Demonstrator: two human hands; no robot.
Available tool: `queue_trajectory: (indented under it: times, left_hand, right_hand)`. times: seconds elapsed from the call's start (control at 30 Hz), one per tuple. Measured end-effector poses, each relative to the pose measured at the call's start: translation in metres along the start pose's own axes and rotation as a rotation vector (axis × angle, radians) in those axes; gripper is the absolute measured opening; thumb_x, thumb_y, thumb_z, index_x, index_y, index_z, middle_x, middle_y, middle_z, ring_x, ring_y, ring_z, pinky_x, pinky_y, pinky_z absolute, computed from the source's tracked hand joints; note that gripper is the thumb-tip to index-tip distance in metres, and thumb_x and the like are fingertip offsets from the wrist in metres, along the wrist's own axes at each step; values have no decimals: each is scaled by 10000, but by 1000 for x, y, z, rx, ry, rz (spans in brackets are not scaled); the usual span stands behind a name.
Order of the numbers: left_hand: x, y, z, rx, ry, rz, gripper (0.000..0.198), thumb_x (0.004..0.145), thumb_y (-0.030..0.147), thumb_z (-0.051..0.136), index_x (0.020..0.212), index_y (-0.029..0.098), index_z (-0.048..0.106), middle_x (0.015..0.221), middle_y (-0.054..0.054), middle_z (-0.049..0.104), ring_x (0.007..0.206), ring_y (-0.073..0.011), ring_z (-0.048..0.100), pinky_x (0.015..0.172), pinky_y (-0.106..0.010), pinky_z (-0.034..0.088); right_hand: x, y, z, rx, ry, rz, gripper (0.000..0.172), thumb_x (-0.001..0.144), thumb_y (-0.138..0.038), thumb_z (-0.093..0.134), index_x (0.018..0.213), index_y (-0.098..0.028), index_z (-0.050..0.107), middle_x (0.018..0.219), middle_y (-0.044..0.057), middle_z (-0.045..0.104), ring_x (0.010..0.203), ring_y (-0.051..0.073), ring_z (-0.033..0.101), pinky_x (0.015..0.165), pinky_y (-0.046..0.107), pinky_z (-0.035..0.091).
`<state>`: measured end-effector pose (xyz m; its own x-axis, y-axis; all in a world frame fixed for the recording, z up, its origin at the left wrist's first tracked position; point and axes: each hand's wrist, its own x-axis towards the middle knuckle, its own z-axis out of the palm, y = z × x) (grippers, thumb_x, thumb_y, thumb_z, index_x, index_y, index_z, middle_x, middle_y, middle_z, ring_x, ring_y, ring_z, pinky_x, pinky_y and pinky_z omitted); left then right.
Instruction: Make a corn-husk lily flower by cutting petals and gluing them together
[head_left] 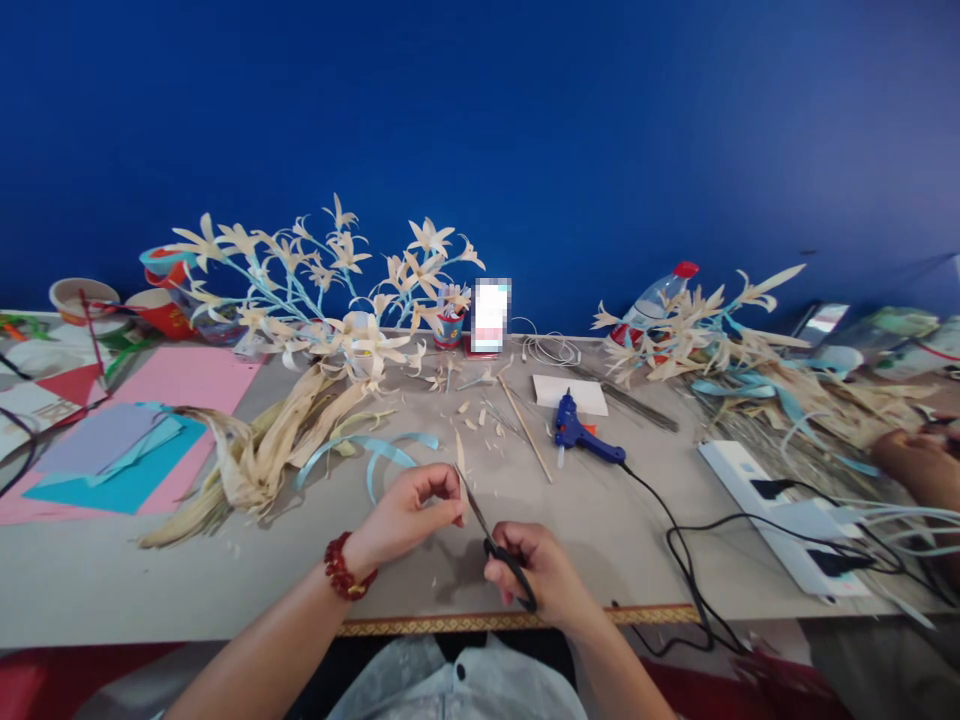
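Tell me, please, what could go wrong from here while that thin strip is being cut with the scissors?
1. The scissors in the right hand open toward the left hand, whose fingers pinch the strip close to the blades; they might get nicked.
2. The glue gun lies on the table with its cord looping near the right hand; a snag could drag it.

Both forearms angle inward toward the scissors [474,508], the left hand [409,512] (red bead bracelet [343,568] at its wrist) pinched thumb to fingertips just left of the blades, the right hand [538,575] curled closed through the handles.
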<state>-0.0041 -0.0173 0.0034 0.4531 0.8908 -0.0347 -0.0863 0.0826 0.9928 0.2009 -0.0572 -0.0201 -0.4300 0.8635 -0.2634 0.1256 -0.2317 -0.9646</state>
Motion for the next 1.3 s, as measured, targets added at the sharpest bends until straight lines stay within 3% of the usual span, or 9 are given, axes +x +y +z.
queue_trajectory:
  times: [0.33,0.47,0.57,0.7,0.97,1.3]
  left_hand:
    - [1,4,0,-25,-23,11,201,807,316,647,719,163,551,690,-19,594,665,-137,540,670,-253,408]
    - [1,7,0,-10,-56,44,203,821,329,626,721,165,561,738,-46,624,716,-157,558,689,-262,410]
    - [1,7,2,-37,-109,31,184,823,325,620,755,163,565,762,-53,630,738,-164,571,700,-266,416]
    - [1,4,5,-57,-131,-11,149,806,294,631,790,168,555,717,-9,572,677,-134,514,644,-239,393]
    - [2,1,4,-28,-61,-35,181,799,318,647,766,161,563,702,12,492,628,-107,420,576,-207,319]
    - [3,-2,15,-326,104,-46,181,770,304,711,774,159,602,725,-5,598,668,-117,536,663,-233,405]
  right_hand:
    - [0,1,-2,9,4,15,570,639,-705,676,561,-205,412,407,-76,415,362,63,358,382,189,233]
    - [1,-4,-6,22,81,23,556,637,-657,710,553,-206,396,420,-76,418,376,68,375,396,198,250]
    - [5,-17,-8,19,173,-54,457,638,-545,769,612,-189,484,512,-47,504,465,92,443,463,215,325]
    - [18,-35,-3,73,254,-220,300,671,-372,769,828,-178,603,752,9,622,648,139,537,589,244,420]
    - [30,-39,9,150,261,-178,262,631,-279,748,775,-190,548,676,-28,574,594,115,513,557,221,418]
    - [31,-27,18,296,318,-228,322,674,-382,778,826,-187,572,693,-22,560,512,86,451,461,208,356]
